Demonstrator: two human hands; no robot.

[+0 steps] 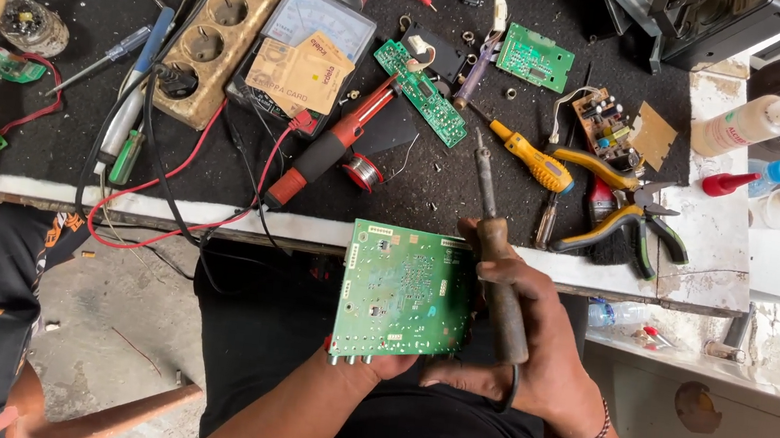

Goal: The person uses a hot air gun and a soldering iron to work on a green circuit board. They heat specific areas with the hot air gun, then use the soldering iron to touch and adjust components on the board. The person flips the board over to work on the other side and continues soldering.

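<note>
Board (404,292) near me, just off the bench edge (214,217) | my left hand (374,359) is gripping it from below | my right hand (533,338) is closing around the iron (501,251), tip pointing far | pliers (625,216) lying right.
</note>
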